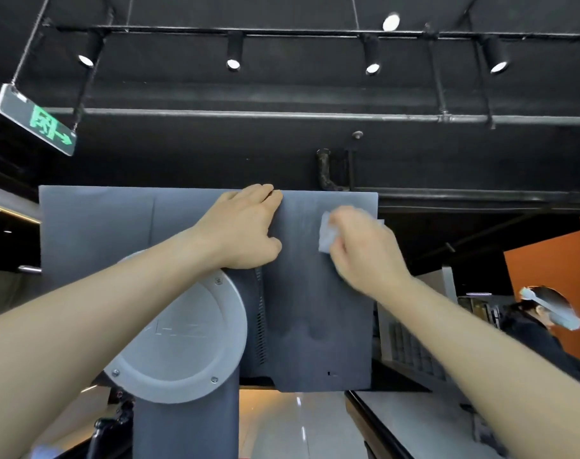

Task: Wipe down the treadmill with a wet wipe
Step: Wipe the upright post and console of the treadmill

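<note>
Up top: left hand (245, 226) curled over panel (315, 309) top edge; right hand (361, 246) pinching wet wipe (326, 235) nr right edge.

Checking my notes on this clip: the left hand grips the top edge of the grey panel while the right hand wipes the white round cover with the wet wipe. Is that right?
Not quite. In the head view the right hand holds the wet wipe against the grey panel itself, to the right of the white round cover, not on it. The left hand does grip the panel's top edge.

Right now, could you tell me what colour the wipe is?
White, seen in the head view: the wet wipe in the right hand.
</note>
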The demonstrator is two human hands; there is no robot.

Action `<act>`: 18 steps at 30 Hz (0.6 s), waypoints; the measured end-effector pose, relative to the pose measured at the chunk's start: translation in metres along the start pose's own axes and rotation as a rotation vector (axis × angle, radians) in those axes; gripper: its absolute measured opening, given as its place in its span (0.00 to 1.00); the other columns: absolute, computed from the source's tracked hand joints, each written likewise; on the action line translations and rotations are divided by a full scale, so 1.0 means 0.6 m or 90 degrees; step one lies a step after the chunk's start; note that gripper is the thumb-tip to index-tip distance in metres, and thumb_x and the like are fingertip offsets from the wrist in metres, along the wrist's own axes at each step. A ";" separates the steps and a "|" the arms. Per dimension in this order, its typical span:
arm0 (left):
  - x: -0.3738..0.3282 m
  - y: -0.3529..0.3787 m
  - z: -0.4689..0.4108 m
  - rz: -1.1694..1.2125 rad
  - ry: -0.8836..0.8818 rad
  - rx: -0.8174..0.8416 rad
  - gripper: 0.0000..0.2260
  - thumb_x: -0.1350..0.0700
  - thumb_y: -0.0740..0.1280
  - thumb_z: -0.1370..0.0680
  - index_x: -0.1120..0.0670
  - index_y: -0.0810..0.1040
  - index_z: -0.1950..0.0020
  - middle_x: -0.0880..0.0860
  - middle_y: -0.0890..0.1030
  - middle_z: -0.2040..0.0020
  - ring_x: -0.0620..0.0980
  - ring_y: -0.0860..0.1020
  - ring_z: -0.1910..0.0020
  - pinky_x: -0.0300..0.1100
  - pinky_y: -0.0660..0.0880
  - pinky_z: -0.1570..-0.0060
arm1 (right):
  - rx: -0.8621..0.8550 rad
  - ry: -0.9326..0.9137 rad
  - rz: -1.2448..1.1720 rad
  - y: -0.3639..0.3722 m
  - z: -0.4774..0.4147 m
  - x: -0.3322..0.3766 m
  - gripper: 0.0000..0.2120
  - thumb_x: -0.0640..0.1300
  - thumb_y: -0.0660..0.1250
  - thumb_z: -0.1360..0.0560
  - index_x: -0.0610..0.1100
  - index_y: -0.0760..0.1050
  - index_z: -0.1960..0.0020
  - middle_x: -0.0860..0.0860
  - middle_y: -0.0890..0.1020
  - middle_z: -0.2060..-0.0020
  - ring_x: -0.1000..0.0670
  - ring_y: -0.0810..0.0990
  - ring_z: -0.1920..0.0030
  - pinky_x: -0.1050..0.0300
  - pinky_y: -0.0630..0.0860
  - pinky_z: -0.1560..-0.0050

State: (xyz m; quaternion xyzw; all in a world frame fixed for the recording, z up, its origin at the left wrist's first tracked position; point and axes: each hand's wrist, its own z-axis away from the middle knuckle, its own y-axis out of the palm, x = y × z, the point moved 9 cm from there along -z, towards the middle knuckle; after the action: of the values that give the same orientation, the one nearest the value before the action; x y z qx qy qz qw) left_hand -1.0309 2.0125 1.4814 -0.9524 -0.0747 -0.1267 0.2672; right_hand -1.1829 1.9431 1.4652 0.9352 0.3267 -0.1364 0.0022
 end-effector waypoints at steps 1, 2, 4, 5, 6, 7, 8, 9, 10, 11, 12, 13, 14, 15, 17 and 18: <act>-0.001 0.000 0.001 0.002 0.005 0.004 0.28 0.46 0.56 0.31 0.56 0.69 0.33 0.51 0.72 0.36 0.52 0.69 0.36 0.49 0.67 0.34 | -0.035 0.055 -0.039 -0.019 -0.029 -0.019 0.07 0.33 0.62 0.27 0.43 0.70 0.54 0.49 0.76 0.59 0.44 0.74 0.60 0.47 0.72 0.61; -0.002 -0.001 0.001 0.006 0.010 0.007 0.32 0.46 0.55 0.31 0.56 0.68 0.28 0.52 0.70 0.30 0.53 0.67 0.30 0.50 0.66 0.30 | -0.065 0.073 -0.049 -0.029 -0.044 -0.029 0.07 0.32 0.61 0.26 0.42 0.71 0.53 0.50 0.76 0.59 0.45 0.73 0.60 0.48 0.71 0.60; 0.000 -0.001 0.000 0.020 0.009 0.016 0.35 0.46 0.55 0.32 0.56 0.67 0.25 0.52 0.69 0.26 0.53 0.65 0.26 0.50 0.64 0.28 | -0.101 0.083 -0.062 -0.030 -0.032 -0.027 0.05 0.32 0.62 0.26 0.41 0.71 0.55 0.49 0.74 0.60 0.46 0.72 0.62 0.48 0.70 0.62; 0.003 0.000 -0.001 0.026 0.005 0.017 0.34 0.46 0.55 0.32 0.56 0.67 0.26 0.52 0.70 0.28 0.53 0.66 0.27 0.50 0.65 0.29 | -0.099 0.077 -0.057 -0.021 -0.005 -0.020 0.05 0.32 0.63 0.27 0.41 0.70 0.57 0.49 0.73 0.61 0.45 0.72 0.63 0.48 0.71 0.65; 0.005 0.001 -0.002 0.026 0.001 0.016 0.33 0.46 0.55 0.32 0.56 0.68 0.28 0.51 0.71 0.32 0.52 0.67 0.30 0.49 0.66 0.31 | -0.083 0.060 -0.039 -0.002 0.033 -0.010 0.06 0.33 0.65 0.28 0.41 0.70 0.59 0.49 0.72 0.62 0.44 0.72 0.64 0.47 0.72 0.67; 0.006 0.001 -0.002 0.021 0.000 0.013 0.31 0.46 0.55 0.32 0.56 0.70 0.30 0.50 0.72 0.37 0.52 0.69 0.34 0.48 0.67 0.35 | -0.054 0.047 -0.019 0.020 0.079 -0.002 0.06 0.34 0.66 0.29 0.42 0.70 0.60 0.50 0.71 0.63 0.45 0.73 0.64 0.48 0.72 0.68; 0.005 0.001 -0.003 0.015 -0.001 0.010 0.30 0.46 0.56 0.32 0.56 0.70 0.32 0.49 0.71 0.42 0.51 0.69 0.39 0.47 0.67 0.39 | -0.006 0.023 -0.006 0.044 0.126 0.008 0.04 0.38 0.65 0.29 0.43 0.71 0.61 0.50 0.71 0.63 0.46 0.72 0.64 0.49 0.72 0.69; 0.004 0.001 -0.003 0.011 0.000 0.009 0.30 0.46 0.56 0.32 0.56 0.70 0.33 0.48 0.70 0.44 0.50 0.69 0.41 0.46 0.67 0.41 | 0.028 -0.003 -0.007 0.058 0.166 0.018 0.04 0.42 0.63 0.28 0.44 0.71 0.61 0.51 0.70 0.63 0.48 0.72 0.64 0.51 0.71 0.70; 0.002 0.002 -0.004 0.013 0.005 0.009 0.30 0.46 0.56 0.32 0.56 0.70 0.32 0.49 0.71 0.43 0.50 0.69 0.40 0.47 0.67 0.40 | 0.048 -0.022 -0.015 0.064 0.192 0.024 0.05 0.44 0.62 0.27 0.45 0.71 0.61 0.52 0.70 0.63 0.49 0.72 0.64 0.54 0.70 0.71; 0.001 0.002 -0.003 0.017 0.009 0.008 0.32 0.46 0.56 0.32 0.56 0.70 0.30 0.50 0.72 0.38 0.51 0.69 0.36 0.48 0.68 0.36 | 0.057 -0.032 -0.020 0.062 0.197 0.026 0.06 0.44 0.64 0.26 0.45 0.70 0.61 0.52 0.70 0.64 0.49 0.72 0.64 0.55 0.69 0.72; -0.001 0.002 -0.002 0.021 0.013 0.007 0.34 0.45 0.56 0.32 0.57 0.68 0.27 0.52 0.72 0.32 0.52 0.68 0.31 0.49 0.67 0.31 | 0.048 -0.026 -0.016 0.055 0.181 0.018 0.08 0.41 0.67 0.26 0.45 0.70 0.61 0.52 0.70 0.63 0.48 0.74 0.64 0.55 0.70 0.72; -0.001 0.003 -0.002 0.024 0.012 0.010 0.36 0.45 0.56 0.32 0.56 0.66 0.24 0.53 0.69 0.27 0.53 0.66 0.27 0.49 0.65 0.28 | 0.034 0.007 0.002 0.043 0.149 0.005 0.11 0.37 0.69 0.27 0.46 0.68 0.61 0.51 0.71 0.63 0.46 0.75 0.63 0.54 0.71 0.70; -0.001 0.004 -0.003 0.028 0.011 0.016 0.38 0.45 0.56 0.31 0.56 0.64 0.22 0.53 0.66 0.23 0.52 0.62 0.23 0.49 0.62 0.25 | -0.002 0.056 -0.007 0.025 0.109 -0.017 0.13 0.35 0.68 0.25 0.46 0.66 0.59 0.51 0.71 0.61 0.45 0.76 0.62 0.52 0.72 0.67; 0.000 0.005 -0.004 0.031 0.005 0.022 0.38 0.45 0.57 0.30 0.55 0.61 0.19 0.53 0.63 0.20 0.52 0.59 0.21 0.48 0.59 0.23 | -0.043 0.099 -0.035 0.001 0.066 -0.037 0.12 0.34 0.66 0.23 0.45 0.65 0.58 0.50 0.72 0.59 0.45 0.76 0.60 0.50 0.73 0.64; 0.002 0.005 -0.004 0.037 -0.001 0.026 0.35 0.46 0.60 0.26 0.55 0.61 0.19 0.52 0.60 0.19 0.51 0.57 0.20 0.47 0.57 0.22 | -0.110 0.155 -0.093 -0.045 -0.008 -0.073 0.06 0.37 0.60 0.19 0.44 0.67 0.54 0.50 0.75 0.56 0.48 0.74 0.59 0.51 0.71 0.59; 0.001 0.005 -0.004 0.040 0.001 0.022 0.34 0.46 0.60 0.26 0.55 0.63 0.20 0.52 0.63 0.20 0.51 0.59 0.21 0.47 0.58 0.23 | -0.143 0.167 -0.103 -0.061 -0.028 -0.083 0.06 0.38 0.59 0.19 0.44 0.68 0.54 0.50 0.75 0.56 0.49 0.74 0.59 0.53 0.69 0.59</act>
State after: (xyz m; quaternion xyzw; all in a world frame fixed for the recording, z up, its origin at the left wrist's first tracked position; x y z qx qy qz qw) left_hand -1.0301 2.0088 1.4824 -0.9493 -0.0467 -0.1180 0.2876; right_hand -1.2381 1.9429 1.4974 0.9094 0.4117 0.0243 0.0530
